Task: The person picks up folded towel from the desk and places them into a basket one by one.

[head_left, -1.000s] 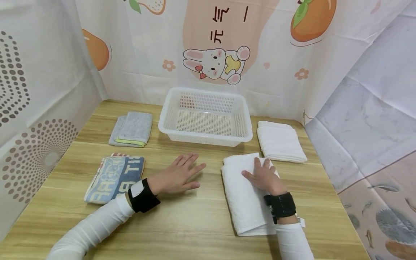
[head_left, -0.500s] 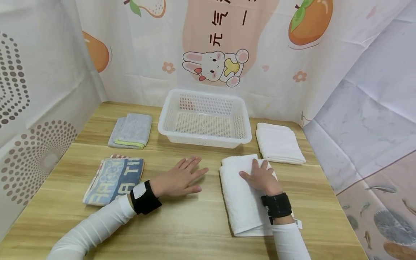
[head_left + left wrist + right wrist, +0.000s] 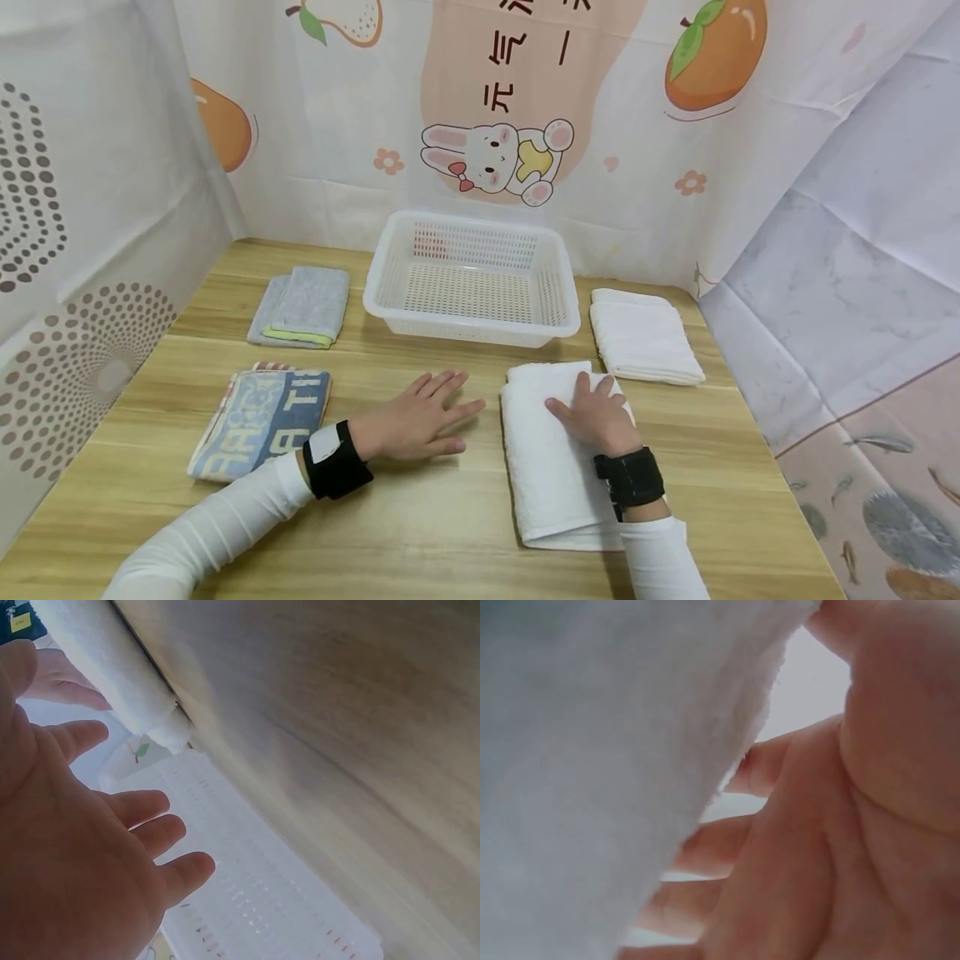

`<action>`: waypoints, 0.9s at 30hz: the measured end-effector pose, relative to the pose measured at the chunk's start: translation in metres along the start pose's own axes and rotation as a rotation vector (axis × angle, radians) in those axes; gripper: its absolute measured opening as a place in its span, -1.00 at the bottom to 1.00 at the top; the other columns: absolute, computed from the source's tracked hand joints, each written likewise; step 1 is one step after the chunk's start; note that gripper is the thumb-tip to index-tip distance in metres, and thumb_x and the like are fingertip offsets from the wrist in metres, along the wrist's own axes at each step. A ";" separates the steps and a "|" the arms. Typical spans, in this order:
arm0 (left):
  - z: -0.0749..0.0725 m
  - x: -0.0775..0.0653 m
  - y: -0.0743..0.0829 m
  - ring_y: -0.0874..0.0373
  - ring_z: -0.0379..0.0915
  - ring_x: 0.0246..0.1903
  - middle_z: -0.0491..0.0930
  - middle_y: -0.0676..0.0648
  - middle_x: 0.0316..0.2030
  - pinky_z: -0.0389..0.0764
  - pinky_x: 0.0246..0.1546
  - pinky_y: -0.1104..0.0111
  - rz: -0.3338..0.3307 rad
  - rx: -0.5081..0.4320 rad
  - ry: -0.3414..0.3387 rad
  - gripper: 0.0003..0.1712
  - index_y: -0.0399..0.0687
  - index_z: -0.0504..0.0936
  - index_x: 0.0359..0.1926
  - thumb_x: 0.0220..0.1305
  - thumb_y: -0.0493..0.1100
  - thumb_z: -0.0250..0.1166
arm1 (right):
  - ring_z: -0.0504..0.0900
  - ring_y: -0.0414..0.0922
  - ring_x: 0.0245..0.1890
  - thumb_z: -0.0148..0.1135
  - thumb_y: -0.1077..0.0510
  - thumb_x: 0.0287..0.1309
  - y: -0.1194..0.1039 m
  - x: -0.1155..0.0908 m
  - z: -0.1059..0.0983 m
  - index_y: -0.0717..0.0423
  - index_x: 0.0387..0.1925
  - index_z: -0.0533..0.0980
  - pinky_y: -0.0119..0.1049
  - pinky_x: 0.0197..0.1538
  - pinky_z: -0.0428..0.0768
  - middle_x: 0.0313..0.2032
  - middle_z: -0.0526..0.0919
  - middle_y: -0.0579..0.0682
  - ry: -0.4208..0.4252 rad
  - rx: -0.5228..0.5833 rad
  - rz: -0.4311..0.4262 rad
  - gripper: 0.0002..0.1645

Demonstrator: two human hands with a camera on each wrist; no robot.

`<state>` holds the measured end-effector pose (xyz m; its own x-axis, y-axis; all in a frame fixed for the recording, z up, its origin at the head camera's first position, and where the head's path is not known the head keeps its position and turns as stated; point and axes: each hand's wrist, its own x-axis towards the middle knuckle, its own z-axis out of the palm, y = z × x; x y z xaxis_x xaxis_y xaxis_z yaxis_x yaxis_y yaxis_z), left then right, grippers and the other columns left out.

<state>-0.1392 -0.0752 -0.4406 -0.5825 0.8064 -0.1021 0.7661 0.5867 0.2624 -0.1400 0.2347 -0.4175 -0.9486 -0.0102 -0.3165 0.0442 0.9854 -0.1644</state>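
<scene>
My right hand (image 3: 597, 417) rests on a folded white towel (image 3: 543, 467), its fingers spread over the upper part. In the right wrist view the fingertips (image 3: 705, 847) meet the surface of the white towel (image 3: 607, 765). My left hand (image 3: 414, 419) is held with fingers apart over the wooden table, between the white towel and a folded blue patterned towel (image 3: 258, 425). Seen from the left wrist, the left hand (image 3: 90, 847) has nothing in it, with the white basket (image 3: 247, 885) beyond its fingers.
At the back of the table stands a white perforated plastic basket (image 3: 472, 325). Folded grey cloths (image 3: 311, 300) with a yellow-green edge lie left of it. Another folded white towel (image 3: 647, 337) lies to its right. A printed curtain (image 3: 315, 125) hangs behind the table.
The whole head view has shifted slightly, so things sit a little lower in it. Both hands keep nearly the same pose, the right one staying on the white towel.
</scene>
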 end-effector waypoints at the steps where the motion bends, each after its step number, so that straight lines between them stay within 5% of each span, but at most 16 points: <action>1: 0.000 0.000 0.000 -0.22 -0.29 0.53 -0.20 -0.31 0.55 -0.09 0.44 -0.15 0.004 -0.004 0.000 -0.26 0.23 0.07 0.57 0.50 0.33 -0.13 | 0.19 0.71 0.16 -0.06 -0.33 0.41 -0.001 -0.001 0.000 0.52 0.43 0.01 0.42 0.07 0.41 0.27 -0.02 0.78 0.003 -0.005 0.001 0.06; 16: -0.001 -0.002 0.002 -0.21 -0.22 0.52 -0.14 -0.32 0.54 -0.03 0.43 -0.15 0.022 0.014 0.006 -0.28 0.25 0.08 0.56 0.50 0.30 -0.09 | 0.38 0.61 0.07 -0.04 -0.31 0.41 -0.013 -0.003 0.001 0.58 0.36 0.10 0.34 0.14 0.39 0.17 0.17 0.80 0.049 -0.071 -0.027 0.03; 27: 0.001 0.003 0.006 -0.22 -0.18 0.51 -0.13 -0.31 0.54 -0.01 0.43 -0.14 0.029 0.033 -0.028 -0.29 0.25 0.11 0.56 0.50 0.30 -0.09 | 0.57 0.48 -0.15 0.00 -0.33 0.38 -0.016 -0.004 0.001 0.62 0.26 0.22 0.20 -0.09 0.58 0.00 0.36 0.77 0.106 -0.168 -0.065 0.02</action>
<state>-0.1358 -0.0689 -0.4401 -0.5523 0.8247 -0.1219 0.7915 0.5646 0.2340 -0.1369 0.2185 -0.4143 -0.9757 -0.0653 -0.2092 -0.0624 0.9978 -0.0204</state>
